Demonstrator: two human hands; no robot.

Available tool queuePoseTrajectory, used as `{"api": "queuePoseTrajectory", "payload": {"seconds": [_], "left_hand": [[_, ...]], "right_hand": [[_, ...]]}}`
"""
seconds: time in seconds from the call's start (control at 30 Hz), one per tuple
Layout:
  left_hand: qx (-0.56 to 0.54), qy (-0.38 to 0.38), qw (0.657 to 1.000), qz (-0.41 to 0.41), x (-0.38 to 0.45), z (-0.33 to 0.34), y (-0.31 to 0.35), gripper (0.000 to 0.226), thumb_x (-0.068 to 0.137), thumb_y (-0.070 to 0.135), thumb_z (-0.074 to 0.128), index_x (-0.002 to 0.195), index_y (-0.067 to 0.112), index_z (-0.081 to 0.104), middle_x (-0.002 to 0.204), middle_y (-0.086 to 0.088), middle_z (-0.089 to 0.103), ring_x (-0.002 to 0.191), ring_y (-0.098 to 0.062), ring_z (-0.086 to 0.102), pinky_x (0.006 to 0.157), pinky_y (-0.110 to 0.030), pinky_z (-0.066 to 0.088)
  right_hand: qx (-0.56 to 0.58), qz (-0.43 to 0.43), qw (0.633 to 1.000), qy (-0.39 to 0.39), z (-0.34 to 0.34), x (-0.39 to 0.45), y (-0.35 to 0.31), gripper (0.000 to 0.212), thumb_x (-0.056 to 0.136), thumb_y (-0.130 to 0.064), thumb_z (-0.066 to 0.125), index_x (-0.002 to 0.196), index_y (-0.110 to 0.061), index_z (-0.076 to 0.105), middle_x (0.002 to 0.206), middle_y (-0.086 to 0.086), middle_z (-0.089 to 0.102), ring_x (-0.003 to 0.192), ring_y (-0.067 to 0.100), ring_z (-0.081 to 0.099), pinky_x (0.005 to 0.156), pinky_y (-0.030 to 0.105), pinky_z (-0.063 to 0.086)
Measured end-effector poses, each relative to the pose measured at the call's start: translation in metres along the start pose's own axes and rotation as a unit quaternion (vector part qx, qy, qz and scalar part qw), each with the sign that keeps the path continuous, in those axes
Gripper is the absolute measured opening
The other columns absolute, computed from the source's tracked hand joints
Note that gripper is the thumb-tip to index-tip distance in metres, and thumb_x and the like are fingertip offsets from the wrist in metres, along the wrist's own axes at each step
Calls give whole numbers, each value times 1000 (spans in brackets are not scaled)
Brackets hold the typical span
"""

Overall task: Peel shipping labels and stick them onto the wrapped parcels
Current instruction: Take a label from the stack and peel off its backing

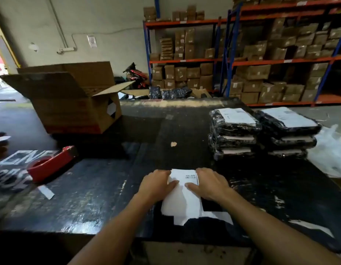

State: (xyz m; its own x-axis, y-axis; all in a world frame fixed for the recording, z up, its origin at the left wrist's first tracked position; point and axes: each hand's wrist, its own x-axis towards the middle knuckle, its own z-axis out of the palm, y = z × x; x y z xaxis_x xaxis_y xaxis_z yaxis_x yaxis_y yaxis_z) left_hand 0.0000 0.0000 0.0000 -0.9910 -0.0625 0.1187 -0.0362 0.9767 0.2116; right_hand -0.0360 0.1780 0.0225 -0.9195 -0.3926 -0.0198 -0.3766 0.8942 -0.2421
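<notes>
Your left hand and right hand press flat fingers on the label; uneven rubbing could crease it.

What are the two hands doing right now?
Left hand: open, fingers flat on the shipping label.
Right hand: open, also pressing flat on the label.

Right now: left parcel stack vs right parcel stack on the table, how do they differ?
The left stack stands nearer the table's middle; the right stack stands by the white plastic bag at the edge. The left stack's lower parcels show pale label edges more plainly; the right stack's bottom parcel looks mostly dark. Shared: both hold parcels in black wrap, each topped by a white shipping label, side by side and upright.
</notes>
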Motion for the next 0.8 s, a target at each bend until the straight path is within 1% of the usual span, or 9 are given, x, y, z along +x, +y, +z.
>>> {"api": "queuePoseTrajectory", "payload": {"seconds": [0.13,0.2,0.23,0.3,0.43,0.53,0.67,0.73,0.8], "left_hand": [[9,-4,1000,-2,-7,8,-4,44,91,52,45,115,19,60,117,-2,65,101,-22,61,81,-34,48],[14,-5,1000,4,-11,14,-5,38,91,51,45,104,18,61,109,-1,67,95,-22,62,72,-31,43],[16,-2,1000,6,-12,16,-6,37,91,50,44,100,18,60,107,-1,67,94,-22,62,70,-31,41],[16,9,1000,6,-14,17,-7,37,92,50,44,101,18,60,108,0,66,96,-22,61,71,-32,43],[16,13,1000,8,-18,16,-3,37,93,48,43,107,18,59,110,-1,65,98,-23,61,71,-31,40],[11,0,1000,-4,-18,14,-1,36,93,49,43,101,17,57,108,-2,65,95,-23,61,68,-31,39],[5,-14,1000,-13,-17,12,-2,39,92,51,43,105,17,58,109,-3,65,96,-24,61,71,-33,42],[4,-15,1000,-16,-15,8,-3,41,92,51,43,105,16,59,109,-3,64,96,-23,60,74,-33,44],[-3,-12,1000,-21,-10,0,-4,45,93,52,43,108,14,60,111,-6,65,96,-24,61,77,-35,47]], "right_hand": [[50,45,998,0,14,0,2,53,80,-57,55,112,-15,57,113,5,59,104,24,58,77,34,47],[97,68,993,-13,23,2,4,35,80,-54,58,79,-19,59,86,1,61,82,23,61,58,28,44],[121,84,989,-19,26,3,6,35,82,-50,59,63,-21,50,72,-1,55,72,22,57,50,26,37],[153,109,982,-23,29,4,9,46,85,-41,60,51,-23,35,58,-4,42,59,20,47,44,25,28],[177,126,976,-27,30,9,11,47,86,-33,60,51,-19,33,56,-2,37,63,24,47,46,25,28],[193,120,973,-29,28,10,13,47,90,-27,56,50,-17,33,54,0,35,51,18,39,54,28,32],[229,119,966,25,22,4,19,52,92,-23,54,47,-16,29,49,1,31,48,18,33,55,29,30],[252,124,956,78,13,-3,22,50,92,-25,54,46,-16,38,49,3,40,52,20,41,55,30,32],[286,112,943,126,-2,-9,27,35,92,-25,55,60,-13,62,63,7,60,63,19,53,59,30,36]]}}
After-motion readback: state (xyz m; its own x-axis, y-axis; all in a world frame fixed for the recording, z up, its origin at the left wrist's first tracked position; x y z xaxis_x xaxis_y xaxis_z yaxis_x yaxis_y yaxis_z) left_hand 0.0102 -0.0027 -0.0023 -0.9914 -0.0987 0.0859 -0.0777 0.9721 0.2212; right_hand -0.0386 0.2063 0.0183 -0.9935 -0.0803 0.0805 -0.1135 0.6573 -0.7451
